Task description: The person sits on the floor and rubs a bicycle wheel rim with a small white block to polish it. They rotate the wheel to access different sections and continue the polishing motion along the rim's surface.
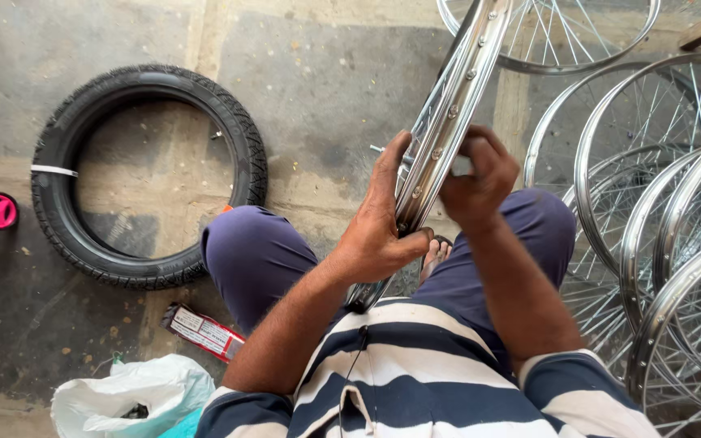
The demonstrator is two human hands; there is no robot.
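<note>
Left hand (379,235) gripping chrome wheel rim (452,105), right hand (476,182) clenched on it, red-white packet (203,331) on floor

Stained concrete floor (326,89) — daylight

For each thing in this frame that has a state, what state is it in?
wheel rim: upright on edge, held between both hands
left hand: gripping the rim's left side
right hand: closed on the rim's right side
black tyre: flat on the floor, unmounted
spoked wheels: stacked overlapping at the right
white plastic bag: crumpled on the floor
red and white packet: lying beside the knee
</note>
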